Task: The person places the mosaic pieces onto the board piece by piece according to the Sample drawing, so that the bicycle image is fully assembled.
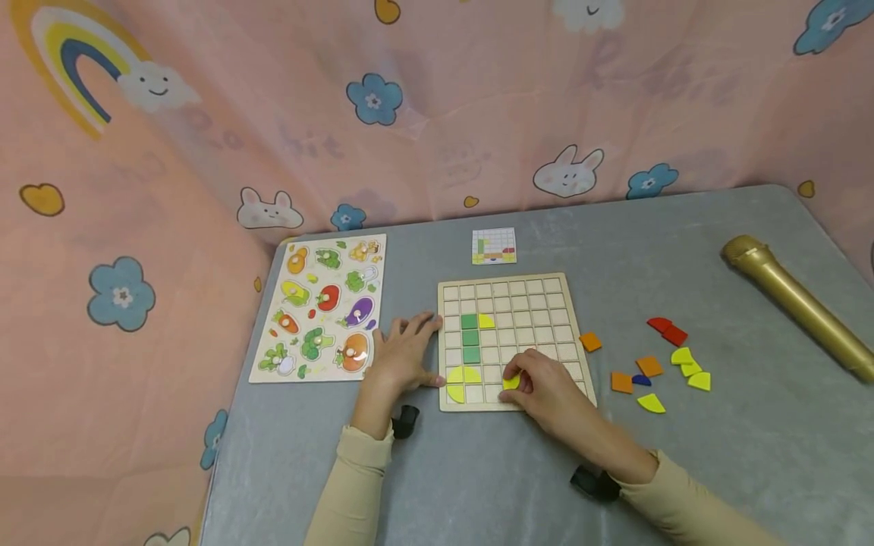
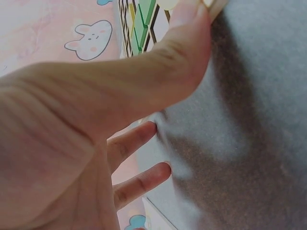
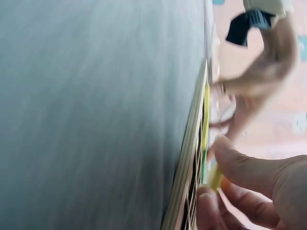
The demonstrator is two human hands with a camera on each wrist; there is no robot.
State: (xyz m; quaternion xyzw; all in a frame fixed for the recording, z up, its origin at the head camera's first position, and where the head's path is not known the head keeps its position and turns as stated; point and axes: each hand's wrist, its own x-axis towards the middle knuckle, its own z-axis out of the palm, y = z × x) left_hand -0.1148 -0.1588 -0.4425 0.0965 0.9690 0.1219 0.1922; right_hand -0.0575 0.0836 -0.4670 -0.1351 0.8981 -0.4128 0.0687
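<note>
Pinching flat, bright yellow piece [image 1: 510,383] (partly hidden) in right grip [image 1: 548,390], at 6 o'clock on gridded wooden board [image 1: 520,303]; resting left grip [image 1: 401,356], spread wide, against 9 o'clock edge. Can't read faint backdrop lettering [image 1: 312,142].

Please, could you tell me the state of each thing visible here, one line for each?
Grid board: lying flat, partly filled.
Left hand: fingers spread, at the board's left edge.
Right hand: pinching a yellow piece over the board.
Green squares: set in one column.
Loose pieces: scattered right of the board.
Pattern card: flat, printed side up.
Vegetable puzzle: flat, pictures up.
Golden microphone: lying on its side.
</note>
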